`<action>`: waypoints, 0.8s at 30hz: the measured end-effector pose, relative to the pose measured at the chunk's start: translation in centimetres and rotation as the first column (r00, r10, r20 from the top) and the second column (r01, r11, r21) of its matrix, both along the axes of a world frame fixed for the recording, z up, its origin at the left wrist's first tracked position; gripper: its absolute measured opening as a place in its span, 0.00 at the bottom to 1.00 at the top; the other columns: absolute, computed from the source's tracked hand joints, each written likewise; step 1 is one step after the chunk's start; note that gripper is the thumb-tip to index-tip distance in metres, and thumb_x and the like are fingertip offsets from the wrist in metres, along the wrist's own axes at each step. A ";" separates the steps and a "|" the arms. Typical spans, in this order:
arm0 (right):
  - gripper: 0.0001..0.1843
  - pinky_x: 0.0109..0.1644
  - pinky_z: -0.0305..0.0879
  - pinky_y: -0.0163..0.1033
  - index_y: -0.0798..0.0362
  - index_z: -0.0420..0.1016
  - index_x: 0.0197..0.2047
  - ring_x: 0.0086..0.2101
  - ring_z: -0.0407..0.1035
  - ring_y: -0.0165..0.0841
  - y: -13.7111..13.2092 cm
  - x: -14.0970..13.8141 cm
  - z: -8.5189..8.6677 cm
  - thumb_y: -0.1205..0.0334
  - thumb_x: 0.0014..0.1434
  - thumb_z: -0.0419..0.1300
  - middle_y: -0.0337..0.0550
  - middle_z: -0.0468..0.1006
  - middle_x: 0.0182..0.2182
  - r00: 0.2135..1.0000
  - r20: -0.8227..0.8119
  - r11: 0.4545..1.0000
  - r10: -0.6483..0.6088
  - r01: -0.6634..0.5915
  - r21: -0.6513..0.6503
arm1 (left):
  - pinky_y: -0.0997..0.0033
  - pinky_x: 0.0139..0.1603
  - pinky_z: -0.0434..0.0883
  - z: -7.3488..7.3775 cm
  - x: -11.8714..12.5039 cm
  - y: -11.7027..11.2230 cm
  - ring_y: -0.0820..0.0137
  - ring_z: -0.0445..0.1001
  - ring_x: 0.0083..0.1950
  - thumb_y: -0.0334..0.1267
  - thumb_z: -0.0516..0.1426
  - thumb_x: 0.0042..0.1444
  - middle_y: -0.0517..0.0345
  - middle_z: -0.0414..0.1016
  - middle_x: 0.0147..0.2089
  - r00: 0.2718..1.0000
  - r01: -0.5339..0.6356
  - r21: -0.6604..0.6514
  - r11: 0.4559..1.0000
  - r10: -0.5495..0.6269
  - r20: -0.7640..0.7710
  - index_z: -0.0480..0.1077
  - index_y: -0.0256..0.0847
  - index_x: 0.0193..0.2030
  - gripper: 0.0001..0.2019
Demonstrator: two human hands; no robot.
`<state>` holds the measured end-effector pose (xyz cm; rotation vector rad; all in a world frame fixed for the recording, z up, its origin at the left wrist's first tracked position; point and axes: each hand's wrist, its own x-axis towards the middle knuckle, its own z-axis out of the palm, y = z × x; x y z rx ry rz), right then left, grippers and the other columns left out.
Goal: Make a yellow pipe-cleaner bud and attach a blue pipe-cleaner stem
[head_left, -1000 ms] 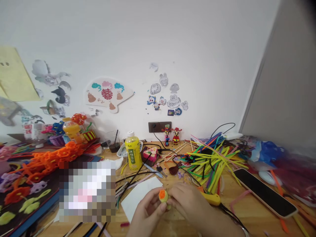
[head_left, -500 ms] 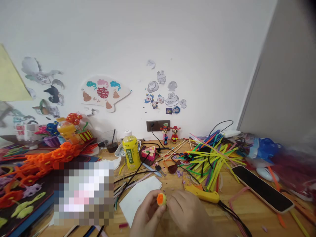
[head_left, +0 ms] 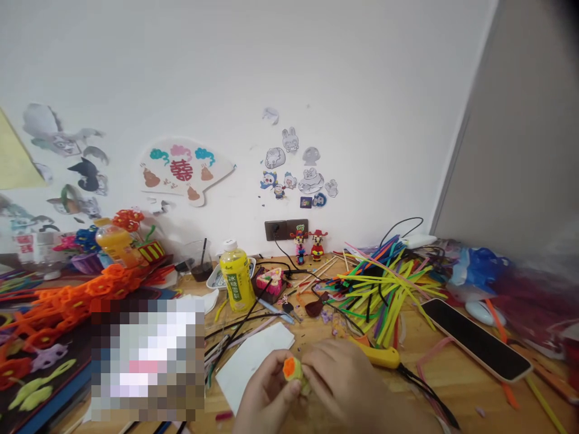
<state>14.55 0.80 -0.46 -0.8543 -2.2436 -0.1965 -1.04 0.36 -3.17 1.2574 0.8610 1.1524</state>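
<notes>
My left hand [head_left: 268, 389] pinches a small round pipe-cleaner piece [head_left: 292, 369] between thumb and fingers. Its face is fuzzy orange, and a yellow-green band wraps its side. My right hand [head_left: 340, 377] is closed against the right side of the same piece, its fingertips at the yellow-green band. The back of that hand hides most of what its fingers grip. Under and behind my left hand lies a white sheet of paper [head_left: 251, 355]. A yellow-handled tool [head_left: 382, 357] with a black cord lies just behind my right hand, partly covered by it.
Loose pipe cleaners [head_left: 389, 283] are heaped at the back right, near a phone [head_left: 474, 337]. A yellow drink bottle [head_left: 237, 277] stands behind the paper. Orange pipe-cleaner flowers [head_left: 85, 295] fill the left side. Two small figures [head_left: 318, 246] stand by the wall socket [head_left: 286, 229].
The view has shifted slightly. My right hand has turned and spread further over the yellow-handled tool, its fingers still at the piece. My left hand keeps its hold, the piece tilted a little.
</notes>
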 end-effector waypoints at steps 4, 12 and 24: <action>0.09 0.29 0.56 0.31 0.52 0.65 0.29 0.26 0.65 0.28 0.2 0.5 0.3 0.65 0.59 0.47 0.37 0.72 0.24 0.984 -0.179 0.947 0.013 -0.070 -0.313 | 0.72 0.29 0.68 0.4 0.0 0.2 0.71 0.67 0.28 0.47 0.61 0.41 0.61 0.67 0.26 0.993 0.098 -0.027 0.995 -0.096 0.073 0.68 0.38 0.33 0.16; 0.09 0.30 0.57 0.30 0.52 0.66 0.28 0.26 0.65 0.27 0.4 0.7 0.4 0.64 0.58 0.49 0.36 0.71 0.24 0.968 -0.240 0.877 0.075 -0.178 -0.446 | 0.73 0.28 0.67 0.1 -0.1 0.5 0.73 0.68 0.25 0.48 0.62 0.41 0.61 0.69 0.24 0.973 0.192 -0.011 0.981 -0.189 0.133 0.67 0.37 0.31 0.17; 0.04 0.31 0.58 0.34 0.51 0.68 0.34 0.28 0.65 0.32 -0.4 2.8 1.5 0.65 0.51 0.56 0.38 0.72 0.26 0.986 -0.072 0.876 -0.150 0.099 -0.472 | 0.72 0.30 0.67 0.3 0.3 0.6 0.72 0.69 0.27 0.46 0.63 0.40 0.61 0.70 0.27 0.983 0.011 -0.112 0.994 0.010 0.181 0.68 0.39 0.33 0.17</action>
